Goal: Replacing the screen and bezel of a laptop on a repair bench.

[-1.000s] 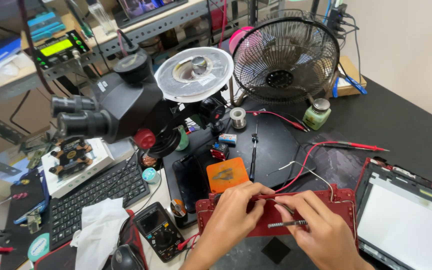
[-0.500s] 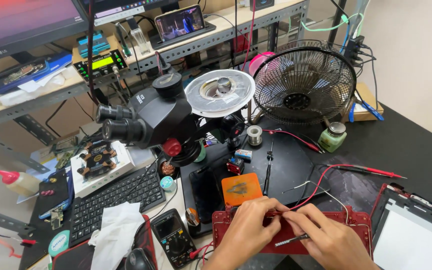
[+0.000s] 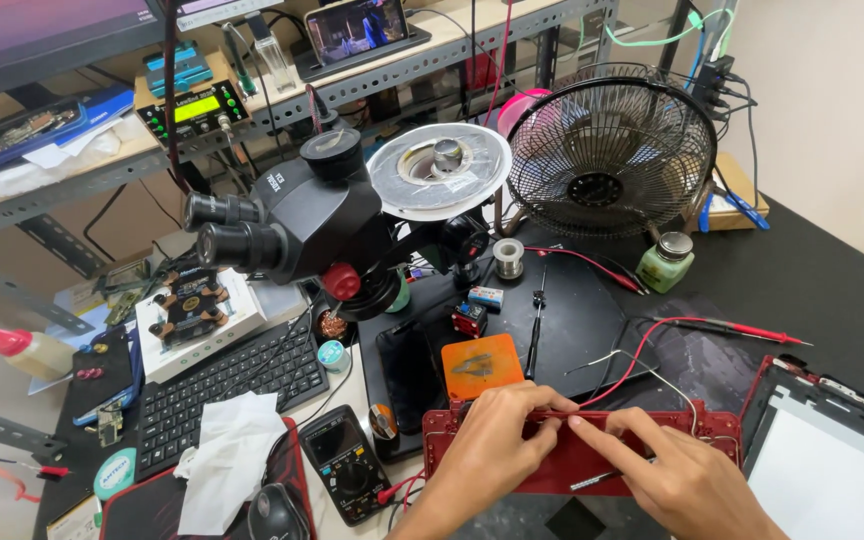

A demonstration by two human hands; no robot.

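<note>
Far left on the bench (image 3: 832,290), a black keyboard (image 3: 227,385) with a crumpled white tissue (image 3: 227,460) at its near edge, a multimeter (image 3: 347,465) just right of it. Behind looms the black microscope (image 3: 302,225). Now the action: the left hand (image 3: 497,440) rests on the red device (image 3: 572,450), grip narrow, pinching a thin red wire (image 3: 632,370). The right hand (image 3: 677,470) meets it fingertip to fingertip on the red device; its grip I cannot tell. Behind, a black fan (image 3: 607,150).

Lit phone screen (image 3: 357,27) on top shelf
</note>
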